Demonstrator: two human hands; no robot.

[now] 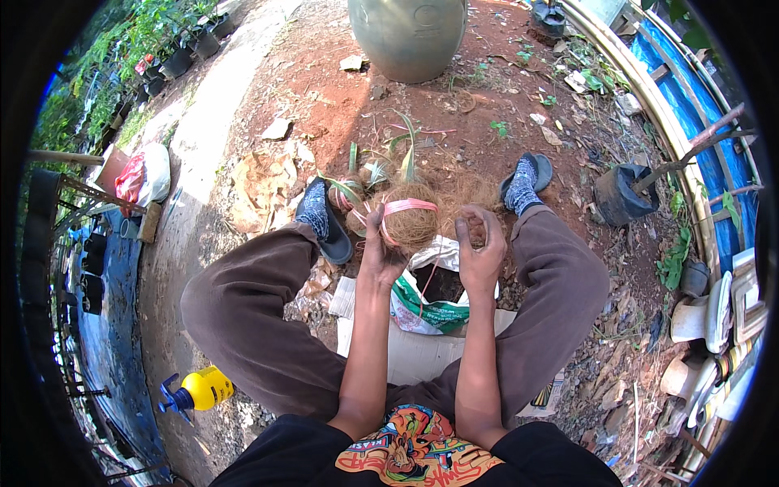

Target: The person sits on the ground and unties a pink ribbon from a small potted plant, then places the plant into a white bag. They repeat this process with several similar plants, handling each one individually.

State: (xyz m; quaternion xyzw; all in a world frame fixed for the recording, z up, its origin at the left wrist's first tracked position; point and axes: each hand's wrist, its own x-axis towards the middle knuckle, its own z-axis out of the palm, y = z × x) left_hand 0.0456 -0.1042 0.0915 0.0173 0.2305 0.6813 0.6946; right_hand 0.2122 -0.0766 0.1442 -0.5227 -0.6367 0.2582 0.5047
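Observation:
My left hand (380, 262) grips a ball of brown coconut fibre (411, 224) from its left side, thumb up. Pink plastic twine (411, 205) is wound around the ball, and a long green leaf (409, 161) rises behind it. To the right of the ball, my right hand (484, 259) is raised with fingers curled and thumb apart; I see nothing in it. A loose strand of twine hangs below the ball, over an open plastic sack (447, 289) holding dark soil. Other twine-bound fibre balls (345, 193) with leaves sit beyond my left hand.
Loose coconut fibre (478, 189) lies near my right foot. Flattened cardboard (420, 359) is under the sack. A yellow spray bottle (207, 388) lies at left. A large drum (411, 39) stands ahead, a black-bagged plant (624, 193) to the right, and potted plants (176, 61) line the far left.

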